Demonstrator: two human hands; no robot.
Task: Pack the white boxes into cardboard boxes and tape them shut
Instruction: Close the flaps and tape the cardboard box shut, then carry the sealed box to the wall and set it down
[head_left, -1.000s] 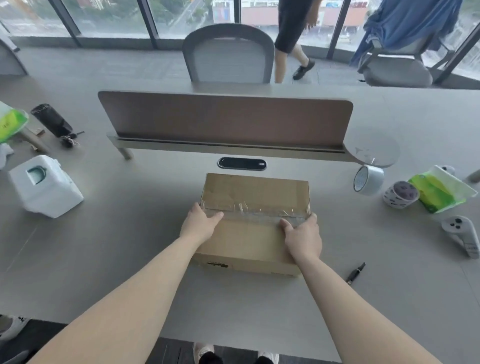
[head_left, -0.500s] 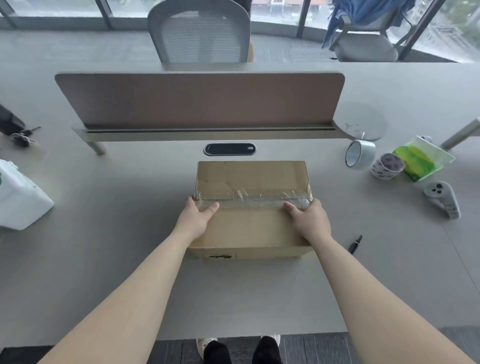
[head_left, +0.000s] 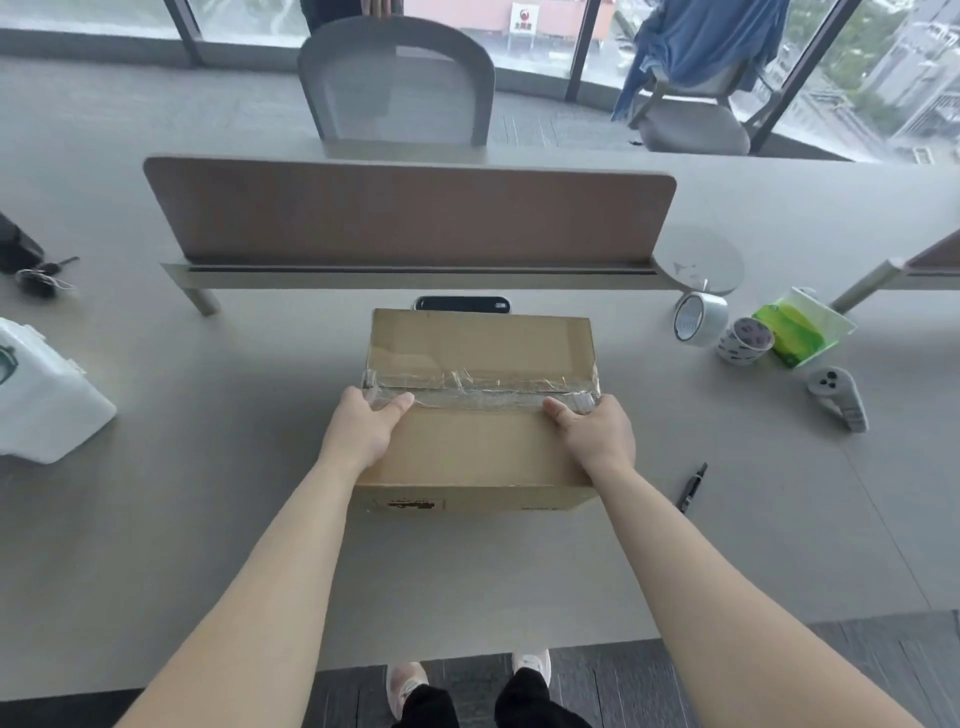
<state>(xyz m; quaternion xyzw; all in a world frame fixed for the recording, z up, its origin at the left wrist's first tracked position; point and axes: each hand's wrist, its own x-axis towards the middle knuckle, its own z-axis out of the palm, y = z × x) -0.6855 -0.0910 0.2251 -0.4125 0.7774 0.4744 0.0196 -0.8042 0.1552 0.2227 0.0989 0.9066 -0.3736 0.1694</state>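
A brown cardboard box (head_left: 478, 343) stands closed in the middle of the grey table (head_left: 208, 493). A wrinkled strip of clear tape (head_left: 483, 391) runs along its top seam. My left hand (head_left: 363, 431) rests on the left end of the seam, thumb lying on the tape, fingers hidden over the box's left side. My right hand (head_left: 597, 436) rests the same way on the right end, thumb on the tape. A white box (head_left: 41, 405) lies at the table's left edge, apart from both hands.
A clear tape roll (head_left: 698, 318), a second roll (head_left: 744, 340), a green pack (head_left: 795, 332) and a grey controller (head_left: 836, 397) lie at the right. A black pen (head_left: 693, 486) lies beside my right forearm. A brown divider (head_left: 405, 213) stands behind the box.
Both hands stay at the ends of the taped seam, thumbs pressed a little further onto the tape. My head view has shifted; the box has not moved.
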